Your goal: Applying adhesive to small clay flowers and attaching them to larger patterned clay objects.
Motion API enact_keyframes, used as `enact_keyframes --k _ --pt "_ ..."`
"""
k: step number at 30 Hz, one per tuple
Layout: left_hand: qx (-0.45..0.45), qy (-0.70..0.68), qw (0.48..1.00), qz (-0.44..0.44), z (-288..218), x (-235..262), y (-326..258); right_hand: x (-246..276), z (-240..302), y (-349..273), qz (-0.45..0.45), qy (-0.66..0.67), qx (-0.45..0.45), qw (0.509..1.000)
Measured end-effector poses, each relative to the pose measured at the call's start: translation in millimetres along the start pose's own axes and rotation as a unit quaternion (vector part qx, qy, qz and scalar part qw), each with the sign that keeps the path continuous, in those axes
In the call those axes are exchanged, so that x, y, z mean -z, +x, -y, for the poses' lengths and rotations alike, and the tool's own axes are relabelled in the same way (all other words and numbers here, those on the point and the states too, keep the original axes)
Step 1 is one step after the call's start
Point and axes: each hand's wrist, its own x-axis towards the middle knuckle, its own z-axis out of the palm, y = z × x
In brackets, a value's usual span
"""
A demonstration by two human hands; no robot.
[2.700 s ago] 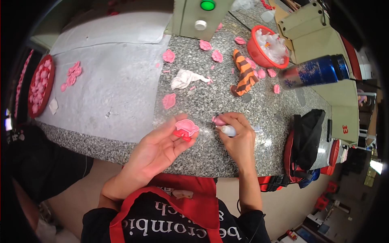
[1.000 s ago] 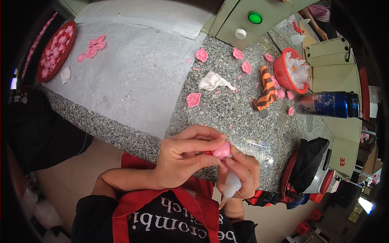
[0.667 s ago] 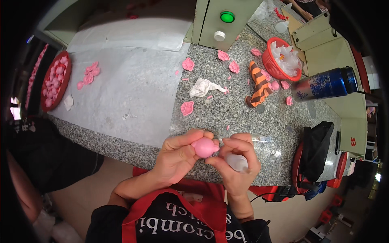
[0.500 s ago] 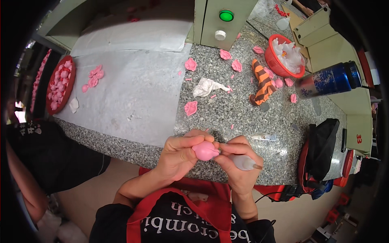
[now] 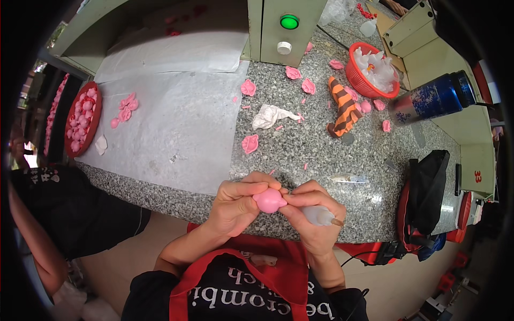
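Above the worktop's (image 5: 300,147) near edge, the left hand (image 5: 235,207) grips one side of a pink ball (image 5: 269,201); the right hand (image 5: 310,230), clasping a bottle (image 5: 319,215) pointing right, sets its fingers against the other. The ball's slightly longer axis appears to run crosswise, both hands equally near.

I get bright, fairly even light over the tabletop (image 5: 300,144), apparently from overhead, with white glare toward its right side. Soft shadow just beyond the fingers (image 5: 249,188). Pink piece (image 5: 269,200) reads clear enough, slight sheen. Booth interior (image 5: 219,18) dim; green lamp (image 5: 289,22) glows. Right-hand background dark, murky; small bright patches at far left. Heavy fisheye on my feed: edges bend, corners black, details near the rim soft.
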Motion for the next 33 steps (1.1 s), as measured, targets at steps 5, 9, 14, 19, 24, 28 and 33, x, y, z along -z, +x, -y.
enact_keyframes --k 5,9,14,19,24,28,33 --pt "-0.013 0.015 1.000 -0.003 -0.2 -3.3 0.2 -0.6 -0.7 0.5 -0.002 0.023 0.003 1.000" --pt "-0.016 0.039 0.999 -0.020 -2.9 -6.7 -0.2 -0.9 -4.3 -0.5 0.011 0.024 0.012 1.000" --pt "-0.035 0.078 0.996 -0.034 -6.7 -11.1 1.5 -6.5 -9.1 -3.5 -0.006 0.087 0.016 0.996" --pt "-0.070 0.133 0.989 -0.013 -4.7 -10.3 -1.1 -6.0 -14.5 -8.2 -0.010 0.054 0.031 0.998" --pt "-0.075 0.157 0.985 0.006 -4.4 -11.4 -1.1 -5.4 -16.1 -8.6 -0.016 0.064 0.039 0.997" --pt "-0.075 0.143 0.987 -0.007 -1.8 -14.1 -2.5 -5.6 -18.3 -8.4 -0.025 0.056 0.062 0.996" --pt "-0.075 0.138 0.987 -0.021 -2.1 -16.1 -2.6 -7.3 -20.7 -8.5 -0.028 0.064 0.068 0.995"
